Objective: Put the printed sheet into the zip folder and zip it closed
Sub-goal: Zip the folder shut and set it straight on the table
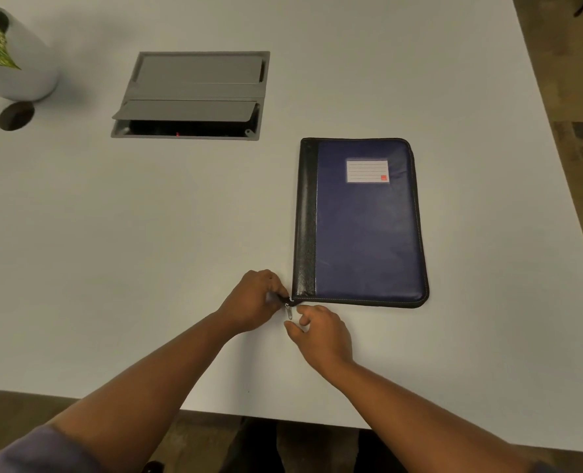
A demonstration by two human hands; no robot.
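Observation:
A blue zip folder (365,227) with a black spine and a white label lies flat and closed on the white table (147,233). Its metal zipper pull (288,311) hangs at the near left corner. My left hand (254,300) pinches the black zipper end at that corner. Just below the pull, my right hand (319,332) hovers with fingers apart, holding nothing. No printed sheet is visible.
A grey cable hatch (194,95) is set into the table at the back, its near flap lifted. A white plant pot (17,59) with green leaves stands far left, beside a round hole (16,115). The table edge runs close on the right and near side.

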